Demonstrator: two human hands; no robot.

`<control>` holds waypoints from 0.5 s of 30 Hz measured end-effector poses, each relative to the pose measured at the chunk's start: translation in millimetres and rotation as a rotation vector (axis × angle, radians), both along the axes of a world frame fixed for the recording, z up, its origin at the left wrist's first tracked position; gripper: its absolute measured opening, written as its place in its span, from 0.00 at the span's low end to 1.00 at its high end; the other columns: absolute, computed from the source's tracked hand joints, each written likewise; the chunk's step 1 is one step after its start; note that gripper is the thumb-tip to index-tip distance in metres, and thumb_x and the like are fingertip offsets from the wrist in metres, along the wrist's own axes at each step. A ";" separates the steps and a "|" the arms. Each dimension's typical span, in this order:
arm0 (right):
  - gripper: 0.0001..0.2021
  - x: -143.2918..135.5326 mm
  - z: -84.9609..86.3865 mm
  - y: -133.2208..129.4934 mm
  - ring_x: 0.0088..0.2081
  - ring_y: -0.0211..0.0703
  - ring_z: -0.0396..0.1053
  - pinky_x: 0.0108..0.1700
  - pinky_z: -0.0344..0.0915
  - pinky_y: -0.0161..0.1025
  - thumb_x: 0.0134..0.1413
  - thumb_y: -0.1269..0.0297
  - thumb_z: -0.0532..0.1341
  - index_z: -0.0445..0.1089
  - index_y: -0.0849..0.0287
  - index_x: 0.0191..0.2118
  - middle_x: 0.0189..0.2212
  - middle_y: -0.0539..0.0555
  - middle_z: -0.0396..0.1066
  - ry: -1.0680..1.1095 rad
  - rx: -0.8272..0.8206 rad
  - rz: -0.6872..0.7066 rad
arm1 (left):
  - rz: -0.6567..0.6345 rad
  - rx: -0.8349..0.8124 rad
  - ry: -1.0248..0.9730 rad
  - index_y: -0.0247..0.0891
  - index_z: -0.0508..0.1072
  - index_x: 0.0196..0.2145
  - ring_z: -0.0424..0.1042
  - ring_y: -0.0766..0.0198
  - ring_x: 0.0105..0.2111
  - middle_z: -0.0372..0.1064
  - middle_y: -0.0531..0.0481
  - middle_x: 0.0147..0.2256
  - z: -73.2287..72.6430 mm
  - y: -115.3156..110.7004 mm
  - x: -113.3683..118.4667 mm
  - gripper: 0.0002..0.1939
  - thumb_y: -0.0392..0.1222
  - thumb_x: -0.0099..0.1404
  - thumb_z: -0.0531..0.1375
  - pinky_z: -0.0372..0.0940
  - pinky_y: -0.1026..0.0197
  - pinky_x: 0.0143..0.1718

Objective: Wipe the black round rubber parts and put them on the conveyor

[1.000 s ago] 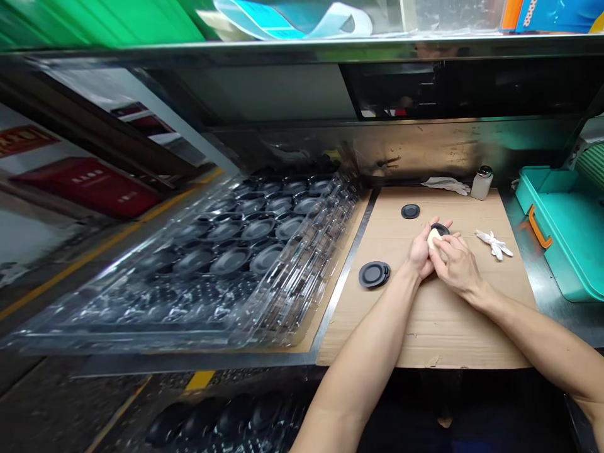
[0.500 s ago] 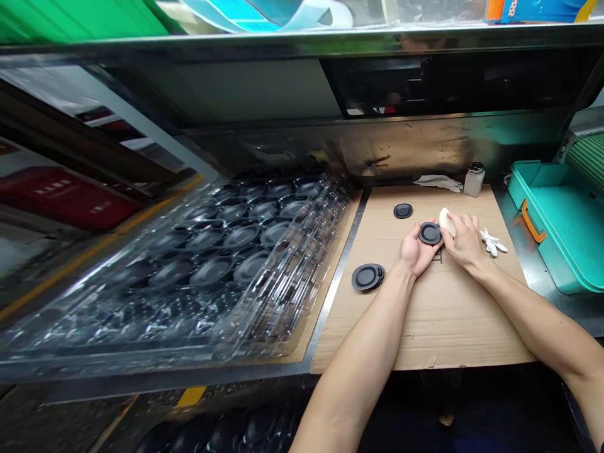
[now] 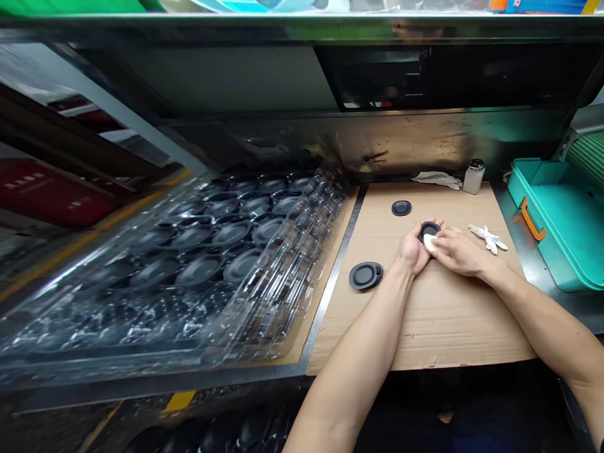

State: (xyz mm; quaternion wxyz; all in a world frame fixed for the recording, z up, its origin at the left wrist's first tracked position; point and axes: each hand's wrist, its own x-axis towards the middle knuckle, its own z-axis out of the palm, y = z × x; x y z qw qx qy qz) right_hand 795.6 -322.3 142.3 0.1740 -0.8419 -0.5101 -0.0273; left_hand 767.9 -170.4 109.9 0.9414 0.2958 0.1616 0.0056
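Note:
My left hand holds a round black disc-shaped part with a raised rim, its fingers beneath and around the edge. A white pad is pinched in my right hand and rests against the near side of that disc. On the cardboard sheet a single black disc lies beyond my left hand. Closer to me on the left is a small pile of black discs. White gloves lie just past my right wrist.
Clear plastic trays filled with black round parts stand on the left. At the back are a small bottle with a metal lid and another white glove. A teal bin with an orange handle sits at right.
My right hand has brought the white pad leftward and down from beside the disc onto its surface. My left hand keeps hold of the disc. The view has shifted slightly.

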 end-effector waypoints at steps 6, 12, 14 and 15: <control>0.12 0.3 -1.8 1.0 0.50 0.52 0.63 0.51 0.64 0.46 0.71 0.63 0.55 0.75 0.58 0.48 0.51 0.61 0.72 -0.044 -0.056 -0.089 | -0.021 0.021 -0.007 0.33 0.74 0.51 0.74 0.52 0.57 0.77 0.36 0.53 -1.9 -0.3 1.2 0.21 0.46 0.79 0.46 0.66 0.46 0.63; 0.14 3.4 -9.1 3.9 0.55 0.56 0.62 0.53 0.66 0.49 0.70 0.62 0.56 0.73 0.56 0.54 0.55 0.62 0.71 -0.072 -0.033 -0.222 | 0.023 0.022 0.028 0.32 0.75 0.45 0.76 0.54 0.53 0.78 0.37 0.46 -1.3 -0.7 1.9 0.21 0.44 0.79 0.45 0.69 0.51 0.59; 0.14 4.9 -11.6 4.9 0.56 0.55 0.62 0.55 0.66 0.50 0.70 0.62 0.57 0.73 0.55 0.55 0.57 0.60 0.69 -0.066 -0.005 -0.189 | -0.007 0.014 0.023 0.32 0.76 0.44 0.77 0.54 0.52 0.79 0.37 0.45 -1.0 -1.0 1.8 0.22 0.45 0.79 0.45 0.71 0.50 0.57; 0.14 5.7 -12.8 5.5 0.57 0.55 0.62 0.56 0.66 0.50 0.69 0.62 0.57 0.73 0.56 0.56 0.58 0.60 0.69 -0.060 0.016 -0.208 | -0.012 0.008 0.018 0.32 0.76 0.44 0.77 0.54 0.51 0.79 0.37 0.45 -1.0 -1.3 1.7 0.22 0.44 0.79 0.45 0.71 0.50 0.57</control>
